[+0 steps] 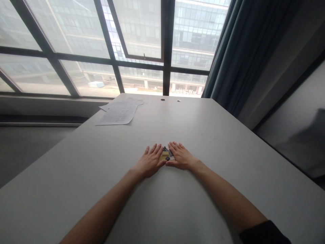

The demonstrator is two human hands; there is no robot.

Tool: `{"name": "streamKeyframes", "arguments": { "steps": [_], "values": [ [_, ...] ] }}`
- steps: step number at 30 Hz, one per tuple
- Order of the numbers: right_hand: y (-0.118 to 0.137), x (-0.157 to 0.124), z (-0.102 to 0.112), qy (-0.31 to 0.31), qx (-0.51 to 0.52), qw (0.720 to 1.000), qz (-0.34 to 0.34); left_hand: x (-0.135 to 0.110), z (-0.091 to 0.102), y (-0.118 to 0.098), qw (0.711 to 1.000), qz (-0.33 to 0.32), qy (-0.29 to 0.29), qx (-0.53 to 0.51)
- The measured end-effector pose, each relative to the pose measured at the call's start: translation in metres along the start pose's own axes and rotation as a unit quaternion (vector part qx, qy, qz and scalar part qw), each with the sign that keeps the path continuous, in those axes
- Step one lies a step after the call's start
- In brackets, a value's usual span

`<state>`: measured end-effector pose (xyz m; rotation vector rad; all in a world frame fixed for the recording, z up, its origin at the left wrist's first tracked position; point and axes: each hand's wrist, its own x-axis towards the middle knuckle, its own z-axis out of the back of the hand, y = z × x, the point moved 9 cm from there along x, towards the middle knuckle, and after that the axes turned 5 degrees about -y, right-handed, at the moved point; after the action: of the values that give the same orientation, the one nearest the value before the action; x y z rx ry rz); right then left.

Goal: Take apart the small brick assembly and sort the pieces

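Note:
Both of my arms reach forward over a white table (203, 135). My left hand (149, 161) lies flat on the tabletop with its fingers stretched out. My right hand (180, 156) lies flat beside it, fingers also extended. Between and partly under the two hands sits a small yellow and dark patterned item (166, 155), perhaps a stack of cards or a small packet. The thumbs of both hands touch its near edge. Most of the item is covered by my fingers.
Printed paper sheets (119, 113) lie at the table's far left corner. Two small round holes (163, 99) mark the far edge. Large windows stand behind the table, a dark curtain (241, 57) hangs at the right, and a wall panel runs along the right side.

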<state>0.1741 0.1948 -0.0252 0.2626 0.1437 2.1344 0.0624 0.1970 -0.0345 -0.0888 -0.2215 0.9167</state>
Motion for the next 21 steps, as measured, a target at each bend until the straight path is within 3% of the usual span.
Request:
{"name": "streamKeyframes", "arguments": {
  "steps": [3,9,21],
  "values": [
    [-0.006,0.000,0.003,-0.024,0.008,1.000,-0.009,0.000,0.004,0.004,1.000,0.016,-0.025,-0.001],
    [-0.013,-0.015,0.011,-0.082,0.021,0.996,-0.032,-0.007,0.014,0.005,0.998,-0.013,-0.053,-0.029],
    [-0.013,-0.032,0.018,-0.129,0.021,0.990,-0.056,-0.008,0.020,0.003,0.997,-0.013,-0.074,-0.027]
  ]
}}
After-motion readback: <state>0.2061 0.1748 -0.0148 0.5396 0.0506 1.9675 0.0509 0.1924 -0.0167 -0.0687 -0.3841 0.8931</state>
